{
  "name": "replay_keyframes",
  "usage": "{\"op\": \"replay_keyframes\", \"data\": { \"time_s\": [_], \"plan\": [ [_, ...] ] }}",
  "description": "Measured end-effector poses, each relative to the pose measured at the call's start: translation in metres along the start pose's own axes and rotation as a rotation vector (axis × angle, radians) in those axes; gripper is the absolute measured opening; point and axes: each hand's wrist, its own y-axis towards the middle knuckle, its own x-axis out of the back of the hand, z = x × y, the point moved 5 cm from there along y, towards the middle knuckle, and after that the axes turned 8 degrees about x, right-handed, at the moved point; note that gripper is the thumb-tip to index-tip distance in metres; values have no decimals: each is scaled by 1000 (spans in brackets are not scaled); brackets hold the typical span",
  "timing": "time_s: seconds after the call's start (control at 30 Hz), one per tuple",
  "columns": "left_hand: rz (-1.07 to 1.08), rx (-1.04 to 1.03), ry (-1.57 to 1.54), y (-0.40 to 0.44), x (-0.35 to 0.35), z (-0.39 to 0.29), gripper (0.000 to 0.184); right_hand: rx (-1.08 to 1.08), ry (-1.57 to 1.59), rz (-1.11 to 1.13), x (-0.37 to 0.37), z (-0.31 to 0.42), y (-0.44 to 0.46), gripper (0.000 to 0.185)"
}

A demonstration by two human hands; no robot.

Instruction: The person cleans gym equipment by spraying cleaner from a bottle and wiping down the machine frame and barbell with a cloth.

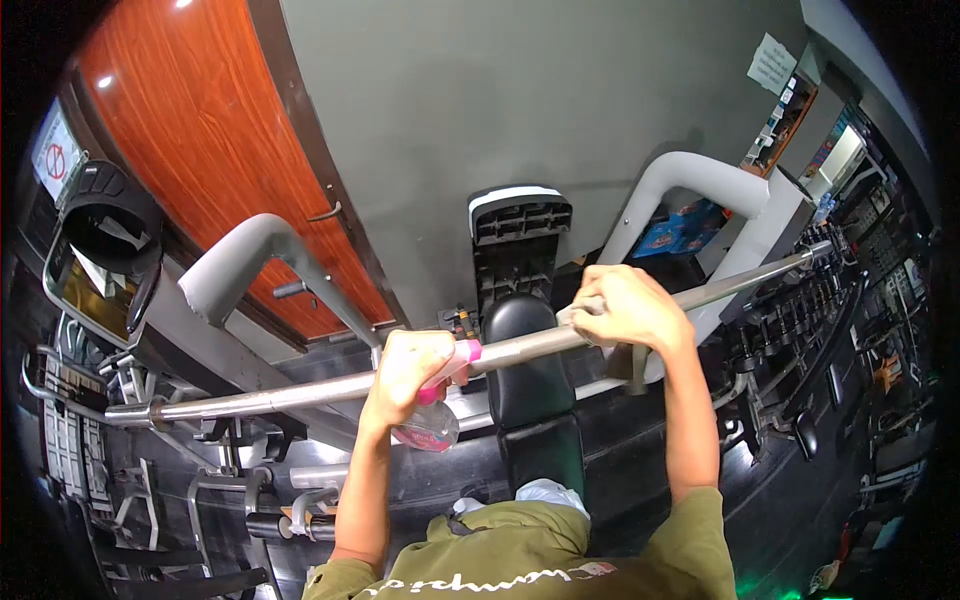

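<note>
A long metal barbell bar (530,346) runs across the view, rising to the right. My left hand (408,368) is closed around the neck of a clear spray bottle (428,428) with a pink spray head, right at the bar. The bottle hangs below the bar, its label partly readable only as pink and white. On the bar further right, my right hand (635,308) is closed over a pale cloth (578,314), which is mostly hidden by the fingers. Beneath the bar, between my hands, is a black padded bench (540,440).
Grey rack posts (245,262) stand left and right of the bench. Behind are a reddish wooden door (215,150) and a grey wall (430,150). A dumbbell rack (790,335) is at the right; a weight machine frame (230,490) is at the lower left.
</note>
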Motion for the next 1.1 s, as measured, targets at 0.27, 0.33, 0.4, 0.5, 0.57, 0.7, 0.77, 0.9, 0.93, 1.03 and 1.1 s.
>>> {"op": "replay_keyframes", "data": {
  "time_s": [0.27,0.33,0.4,0.5,0.57,0.7,0.77,0.9,0.93,1.03,1.1],
  "plan": [
    [50,-41,84,2,-2,-11,61,142,165,137,-33,55,34,33],
    [51,-59,104,3,-1,-12,60,98,89,11,-19,53,13,32],
    [51,-81,119,3,-1,-13,60,48,35,-59,-15,40,-16,27],
    [64,-79,127,3,-2,-15,58,-76,29,-338,-12,25,-47,20],
    [74,-78,144,4,-2,-15,57,-189,32,-566,-21,23,-58,18],
    [79,-88,154,4,-2,-17,57,-85,38,-805,-81,62,-44,25],
    [70,-86,165,4,-1,-17,57,-46,-8,-917,-113,84,-43,33],
    [70,-92,175,2,1,-16,58,-28,-127,-1037,-132,62,-60,47],
    [73,-91,172,3,0,-16,59,-58,-121,-1051,-130,50,-66,47],
    [85,-93,169,4,0,-13,59,-177,-81,-1196,-131,26,-78,37],
    [87,-96,169,4,0,-13,59,-255,-220,-1300,-126,23,-79,23]
  ]
}}
